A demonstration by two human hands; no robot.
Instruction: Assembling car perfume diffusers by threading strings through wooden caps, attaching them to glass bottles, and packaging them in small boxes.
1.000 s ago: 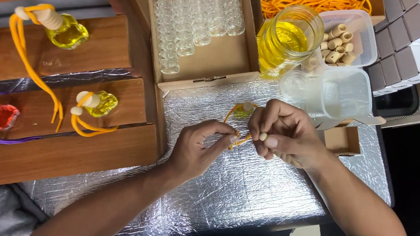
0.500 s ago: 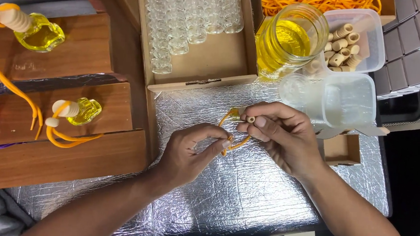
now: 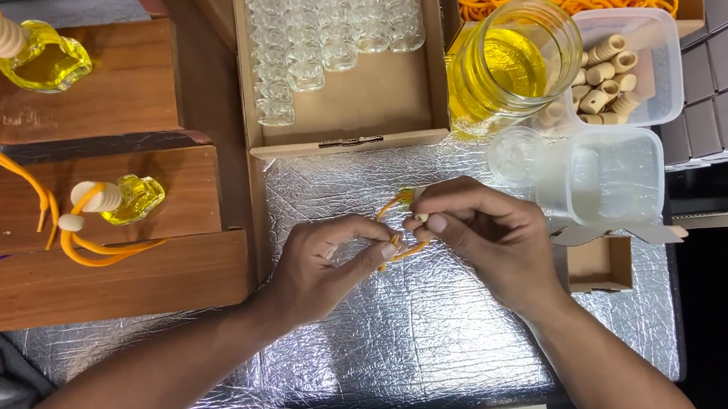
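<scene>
Both my hands meet over a silver foil-covered table [image 3: 423, 337]. My left hand [image 3: 325, 266] pinches an orange cord [image 3: 391, 205] between thumb and forefinger. My right hand [image 3: 486, 234] closes on the same cord and on a small pale wooden bead [image 3: 421, 218] at its fingertips. A small yellow-filled glass bottle shows partly behind my right fingers, mostly hidden.
A cardboard box [image 3: 363, 102] with several empty glass bottles stands behind. A jar of yellow liquid [image 3: 510, 65], a tub of wooden caps [image 3: 617, 64] and a clear tub [image 3: 609, 175] are at back right. Finished yellow bottles with orange cords [image 3: 117, 200] rest on wooden steps at left.
My hands have stayed together on the cord with small finger shifts. The view has tilted, so the table contents sit slightly lower in frame.
</scene>
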